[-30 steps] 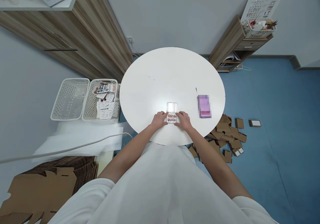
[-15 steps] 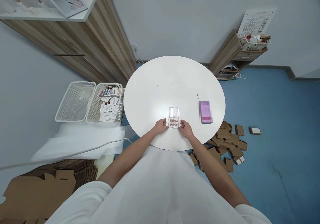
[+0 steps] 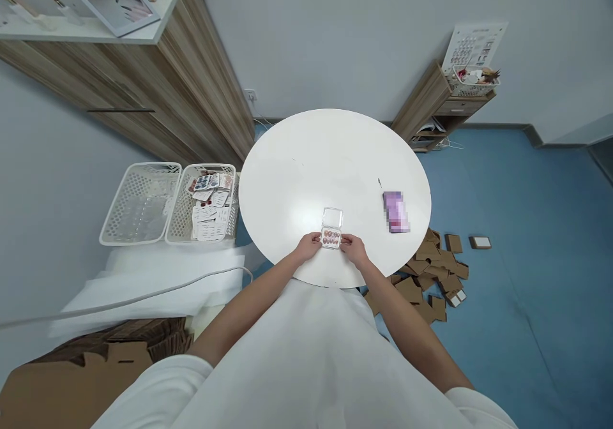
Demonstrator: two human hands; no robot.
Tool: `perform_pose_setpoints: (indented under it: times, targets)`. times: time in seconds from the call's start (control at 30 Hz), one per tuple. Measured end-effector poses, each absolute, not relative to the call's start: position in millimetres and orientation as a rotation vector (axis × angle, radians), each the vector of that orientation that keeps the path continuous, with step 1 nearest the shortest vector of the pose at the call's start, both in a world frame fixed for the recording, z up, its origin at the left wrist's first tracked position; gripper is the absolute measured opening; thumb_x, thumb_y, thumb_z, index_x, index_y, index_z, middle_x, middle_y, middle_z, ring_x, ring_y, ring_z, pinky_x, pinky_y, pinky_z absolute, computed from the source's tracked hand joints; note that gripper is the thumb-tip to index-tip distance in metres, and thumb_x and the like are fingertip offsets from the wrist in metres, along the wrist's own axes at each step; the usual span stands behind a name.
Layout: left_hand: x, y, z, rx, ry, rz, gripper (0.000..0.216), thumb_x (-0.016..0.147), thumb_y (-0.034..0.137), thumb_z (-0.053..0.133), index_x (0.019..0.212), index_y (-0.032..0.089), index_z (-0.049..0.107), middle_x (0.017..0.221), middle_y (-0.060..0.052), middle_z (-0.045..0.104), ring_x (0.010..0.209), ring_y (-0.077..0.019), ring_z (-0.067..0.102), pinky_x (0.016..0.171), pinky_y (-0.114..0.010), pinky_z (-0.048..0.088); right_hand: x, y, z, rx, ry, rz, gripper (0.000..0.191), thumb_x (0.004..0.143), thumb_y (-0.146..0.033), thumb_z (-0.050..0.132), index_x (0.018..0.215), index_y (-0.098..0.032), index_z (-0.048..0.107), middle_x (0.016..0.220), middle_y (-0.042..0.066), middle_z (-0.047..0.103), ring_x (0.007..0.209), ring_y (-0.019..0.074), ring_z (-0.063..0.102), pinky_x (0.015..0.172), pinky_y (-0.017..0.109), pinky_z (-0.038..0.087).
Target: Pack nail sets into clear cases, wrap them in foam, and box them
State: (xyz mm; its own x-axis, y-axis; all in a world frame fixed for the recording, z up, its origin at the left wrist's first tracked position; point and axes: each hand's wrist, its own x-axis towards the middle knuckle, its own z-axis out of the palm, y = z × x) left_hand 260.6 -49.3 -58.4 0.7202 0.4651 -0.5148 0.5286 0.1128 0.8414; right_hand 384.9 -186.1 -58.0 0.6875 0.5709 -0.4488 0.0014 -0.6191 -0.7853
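Observation:
A small clear plastic case (image 3: 331,228) lies open on the round white table (image 3: 335,161), near its front edge. Its lid is folded back away from me and its near half holds several reddish press-on nails. My left hand (image 3: 309,246) pinches the case's left side with curled fingers. My right hand (image 3: 353,248) grips the right side the same way. A purple blurred flat object (image 3: 396,211) lies on the table to the right of the case, apart from both hands.
Two white baskets stand left of the table: an empty-looking one (image 3: 140,203) and one holding nail cards (image 3: 209,204). Flat cardboard pieces (image 3: 433,272) litter the blue floor at right. Folded brown cartons (image 3: 90,365) lie lower left. A wooden cabinet (image 3: 158,84) stands behind.
Both hands have slid slightly nearer to me along the case's sides. The view has shifted a little; the case remains open on the table.

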Motion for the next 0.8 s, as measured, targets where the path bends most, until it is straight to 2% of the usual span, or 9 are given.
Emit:
perform_pose_setpoints:
  times: [0.17,0.3,0.4,0.7,0.8]
  targets:
    - [257,-48,-66,1.458,0.910,-0.013,0.026,0.071,0.017,0.054,0.097,0.016,0.055,0.087,-0.005,0.061,0.073,-0.0119,0.057,0.068,-0.027,0.046,376,-189,-59,-2.003,-0.305,0.914,0.037,0.059,-0.017,0.055,0.095,-0.017,0.061,0.091,0.006,0.065,0.077,0.0163,0.061,0.067,0.031,0.051]
    - [255,-50,-62,1.380,0.901,-0.014,0.017,0.073,0.020,0.053,0.090,0.015,0.055,0.072,-0.002,0.060,0.063,-0.0104,0.055,0.060,-0.025,0.045,379,-194,-57,-1.861,-0.306,0.988,0.035,0.059,-0.018,0.057,0.094,-0.017,0.059,0.089,0.005,0.064,0.077,0.0154,0.061,0.073,0.032,0.050]
    - [253,-51,-55,1.299,0.892,0.028,0.016,0.072,0.024,0.056,0.085,0.015,0.055,0.067,-0.001,0.058,0.060,-0.0099,0.054,0.061,-0.027,0.045,385,-195,-53,-1.819,-0.318,1.019,0.034,0.059,-0.019,0.059,0.093,-0.016,0.057,0.088,0.005,0.062,0.075,0.0143,0.060,0.072,0.032,0.050]
    - [255,-51,-44,0.999,0.865,0.085,0.031,0.065,0.033,0.069,0.085,0.014,0.054,0.073,-0.002,0.059,0.065,-0.0101,0.056,0.066,-0.029,0.047,398,-193,-43,-1.600,-0.323,1.205,0.055,0.057,-0.023,0.068,0.109,-0.018,0.051,0.085,0.002,0.060,0.075,0.0128,0.058,0.076,0.032,0.047]
    - [258,-50,-43,0.964,0.865,0.091,0.036,0.061,0.034,0.072,0.085,0.014,0.055,0.075,-0.002,0.059,0.067,-0.0107,0.057,0.068,-0.030,0.047,407,-191,-43,-1.550,-0.290,1.266,0.052,0.059,-0.028,0.069,0.108,-0.019,0.055,0.090,0.003,0.062,0.080,0.0135,0.058,0.076,0.030,0.046]
